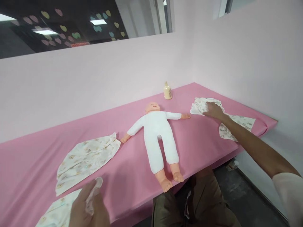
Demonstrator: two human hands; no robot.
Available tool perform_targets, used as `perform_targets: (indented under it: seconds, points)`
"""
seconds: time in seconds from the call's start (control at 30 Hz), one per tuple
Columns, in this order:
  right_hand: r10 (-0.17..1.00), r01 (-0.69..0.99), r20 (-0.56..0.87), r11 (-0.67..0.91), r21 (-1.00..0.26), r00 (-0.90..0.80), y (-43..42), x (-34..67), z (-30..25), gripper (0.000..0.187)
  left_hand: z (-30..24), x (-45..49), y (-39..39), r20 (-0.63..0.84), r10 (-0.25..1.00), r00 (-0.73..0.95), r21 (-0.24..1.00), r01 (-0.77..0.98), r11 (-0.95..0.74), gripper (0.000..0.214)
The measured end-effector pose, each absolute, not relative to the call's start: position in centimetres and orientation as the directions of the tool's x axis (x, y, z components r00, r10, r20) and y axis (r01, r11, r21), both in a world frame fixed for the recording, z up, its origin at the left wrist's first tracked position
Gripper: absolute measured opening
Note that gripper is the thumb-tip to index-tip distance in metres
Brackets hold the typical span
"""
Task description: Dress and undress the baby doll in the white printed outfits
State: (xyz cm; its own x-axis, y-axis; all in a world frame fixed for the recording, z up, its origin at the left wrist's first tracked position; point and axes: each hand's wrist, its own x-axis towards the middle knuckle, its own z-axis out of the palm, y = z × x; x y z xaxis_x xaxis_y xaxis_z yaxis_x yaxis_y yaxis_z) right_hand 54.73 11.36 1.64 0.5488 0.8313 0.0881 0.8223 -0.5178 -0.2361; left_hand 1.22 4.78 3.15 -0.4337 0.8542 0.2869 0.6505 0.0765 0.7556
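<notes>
My right hand (213,110) reaches far out over the pink-covered table (201,148) and lies palm down on a folded printed cloth (200,105) near the far right corner. The fingers are bent onto the fabric, but I cannot tell whether they pinch it or only press on it. My forearm passes over a second printed cloth (239,123) that lies just beside the first one, close to the table's right edge. My left hand (87,206) is low and near me at the front left. Its fingers are closed around a small crumpled white cloth (96,186), which sticks out above my knuckles. Under and beside that hand lies a printed garment (55,211) at the table's front edge, and a larger printed garment (87,157) is spread flat just beyond it. Between my two hands a baby doll (158,132) in a white suit lies on its back, arms spread and feet toward me. One of its hands almost reaches the folded cloth. A small cream bottle (168,90) stands upright by the wall behind the doll's head.
</notes>
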Motion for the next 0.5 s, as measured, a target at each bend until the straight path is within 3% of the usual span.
perform_targets:
  seconds: [0.13, 0.27, 0.37, 0.43, 0.5]
  points:
    - [0.796, 0.768, 0.044, -0.564, -0.304, 0.603, 15.1, 54.8, 0.8, 0.059, 4.9, 4.1, 3.9, 0.291, 0.861, -0.417, 0.803, 0.596, 0.018, 0.044]
    - [0.725, 0.702, 0.096, -0.611, -0.366, 0.682, 16.1, 54.5, 1.3, 0.041, 5.3, 4.4, 4.2, 0.389, 0.882, -0.265, 0.779, 0.606, -0.162, 0.042]
    - [0.685, 0.668, 0.162, -0.585, -0.459, 0.710, 16.1, 54.3, 3.8, 0.038, 6.3, 5.7, 5.1, 0.369, 0.917, -0.150, 0.798, 0.558, -0.230, 0.039]
    - [0.675, 0.635, 0.243, -0.423, -0.647, 0.697, 15.8, 53.5, 6.5, 0.034, 7.4, 7.2, 6.5, 0.313, 0.950, -0.006, 0.815, 0.514, -0.266, 0.038]
    - [0.692, 0.543, 0.335, -0.098, -0.834, 0.640, 15.1, 51.8, 9.9, 0.026, 8.4, 9.2, 8.4, 0.261, 0.948, 0.184, 0.832, 0.455, -0.317, 0.039]
